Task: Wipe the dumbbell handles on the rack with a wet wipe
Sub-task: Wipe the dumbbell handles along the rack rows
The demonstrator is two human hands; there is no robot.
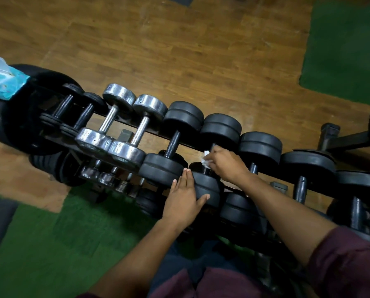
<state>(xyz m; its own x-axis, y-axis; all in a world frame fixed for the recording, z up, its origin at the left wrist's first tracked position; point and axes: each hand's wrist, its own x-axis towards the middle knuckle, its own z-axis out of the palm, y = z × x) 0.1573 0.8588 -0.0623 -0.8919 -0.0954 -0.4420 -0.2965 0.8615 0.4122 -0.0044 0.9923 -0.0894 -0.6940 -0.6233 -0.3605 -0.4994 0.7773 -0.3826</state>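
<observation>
A row of dumbbells lies across a dark rack (136, 126), running from upper left to lower right. My right hand (227, 164) grips a white wet wipe (206, 160) wrapped around the handle of a black dumbbell (221, 127) in the middle of the row; the handle is mostly hidden under the hand. My left hand (185, 198) rests with straight fingers on that dumbbell's near weight head (210, 188). To the left sit another black dumbbell (174, 143) and two chrome dumbbells (140, 130).
A teal pack of wet wipes (1, 78) lies on black weight plates at the far left. More black dumbbells (300, 183) fill the rack to the right, and a lower tier holds small ones. Wooden floor and green mats surround the rack.
</observation>
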